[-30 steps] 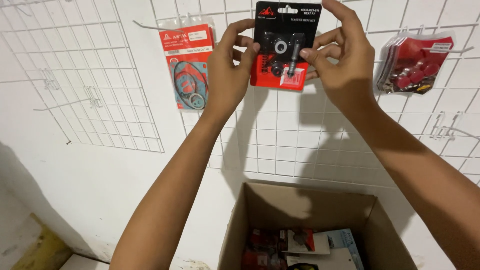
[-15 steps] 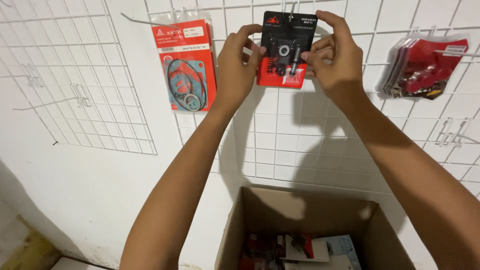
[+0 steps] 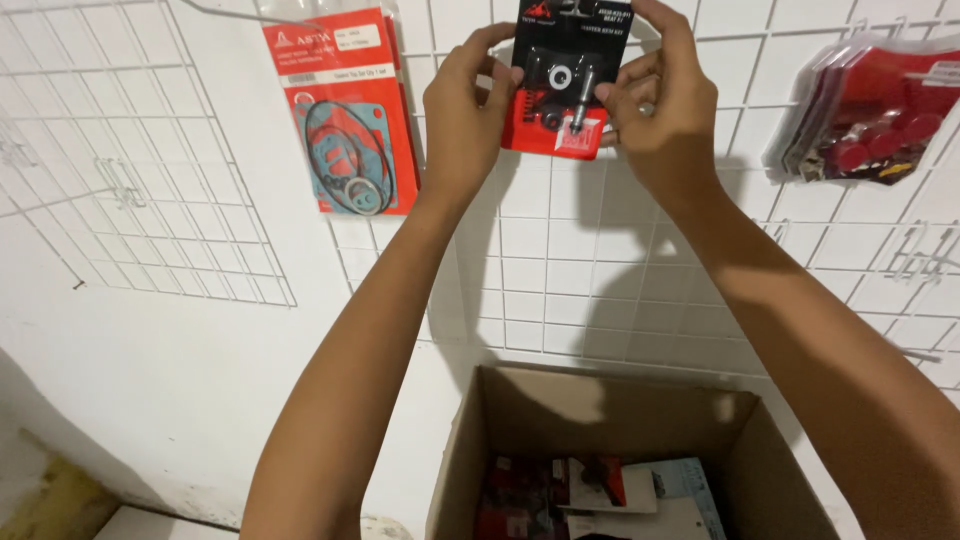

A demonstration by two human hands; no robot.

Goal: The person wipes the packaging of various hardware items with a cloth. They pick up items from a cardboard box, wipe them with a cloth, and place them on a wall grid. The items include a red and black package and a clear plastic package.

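Both hands (image 3: 560,110) pinching black-red parts card (image 3: 560,85) between them, against wire grid (image 3: 560,280)

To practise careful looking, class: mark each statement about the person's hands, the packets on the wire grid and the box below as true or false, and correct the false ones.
1. Both hands hold one black and red blister pack against the wire grid. True; the left hand and right hand grip its sides.
2. The cardboard box below is shut. False: it is open, with packets inside.
3. A red gasket packet hangs left of the held pack. True.
4. The bundle of red packets lies in the box. False: it hangs on the grid at right.
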